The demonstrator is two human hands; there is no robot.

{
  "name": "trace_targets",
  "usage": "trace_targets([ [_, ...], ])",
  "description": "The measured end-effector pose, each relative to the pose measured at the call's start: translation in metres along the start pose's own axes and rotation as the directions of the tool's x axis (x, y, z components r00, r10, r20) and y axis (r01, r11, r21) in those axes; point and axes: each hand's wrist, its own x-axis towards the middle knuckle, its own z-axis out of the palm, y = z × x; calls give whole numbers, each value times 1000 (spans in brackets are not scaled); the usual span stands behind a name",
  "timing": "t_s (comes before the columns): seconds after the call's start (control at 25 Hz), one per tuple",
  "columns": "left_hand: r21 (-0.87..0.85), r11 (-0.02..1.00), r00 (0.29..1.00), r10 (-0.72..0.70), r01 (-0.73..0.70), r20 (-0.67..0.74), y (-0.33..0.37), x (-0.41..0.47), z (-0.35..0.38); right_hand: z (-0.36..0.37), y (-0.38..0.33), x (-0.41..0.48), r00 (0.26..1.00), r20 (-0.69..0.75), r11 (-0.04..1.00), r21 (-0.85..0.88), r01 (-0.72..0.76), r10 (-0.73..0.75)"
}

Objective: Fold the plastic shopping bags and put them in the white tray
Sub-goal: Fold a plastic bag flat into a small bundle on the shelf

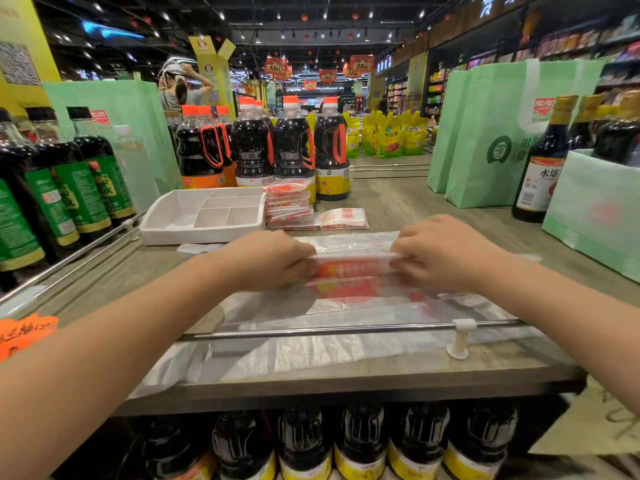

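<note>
A translucent plastic shopping bag point(349, 271) with red print is spread flat across the near part of a grey wooden shelf top point(415, 202). Its near portion passes under a metal rail point(311, 330), which is held by a white clip point(460, 337). A folded band of the bag is raised slightly at the middle. The band is pinched at one end by the left hand point(273, 259) and at the other by the right hand point(446, 251), the fingers of both being curled onto the plastic.

Just beyond the left hand, the white tray point(166, 225) is seen on the same surface, divided into compartments. A stack of folded bags point(289, 206) is set against its right side, and a single folded bag point(344, 219) lies just beside the stack.

Behind these, large soy sauce bottles point(291, 147) with orange caps are lined up. Green-labelled bottles point(86, 174) are ranged along the left edge, and pale green tote bags point(491, 133) are stood at the right. More dark bottles point(360, 445) are shelved below.

The setting is a supermarket aisle, with yellow packets point(391, 136) displayed further back, red banners point(362, 64) hung from a dark ceiling, and another person point(180, 84) visible at the left.
</note>
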Motion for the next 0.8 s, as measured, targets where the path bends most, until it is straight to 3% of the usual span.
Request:
trace_targets([
  [0.08,-186,982,998,-44,35,-45,-5,10,-12,0,10,5,968,-240,997,41,-65,73],
  [0.16,-310,948,995,-91,76,-32,-6,21,-29,-3,14,12,887,-432,986,39,-161,162],
  [0.24,-514,850,990,-143,114,-16,-7,32,-38,-6,13,22,825,-502,960,50,-275,262],
  [0.32,-725,670,976,-218,164,19,-6,43,-36,-8,7,31,788,-517,939,115,-323,335],
  [0.44,-924,305,943,-303,232,137,2,61,-17,-7,-3,35,811,-450,928,168,-333,373],
  [0.48,-942,231,927,-340,245,158,8,68,-11,-6,-5,34,836,-407,930,187,-318,367],
  [0.6,-918,234,870,-457,320,186,23,84,0,-1,-10,31,910,-196,904,307,-297,366],
  [0.68,-902,184,818,-520,390,247,30,90,7,3,-8,27,939,-47,868,398,-296,342],
  [0.8,-911,-98,799,-450,400,399,36,86,16,6,-9,19,971,89,870,432,-238,222],
])
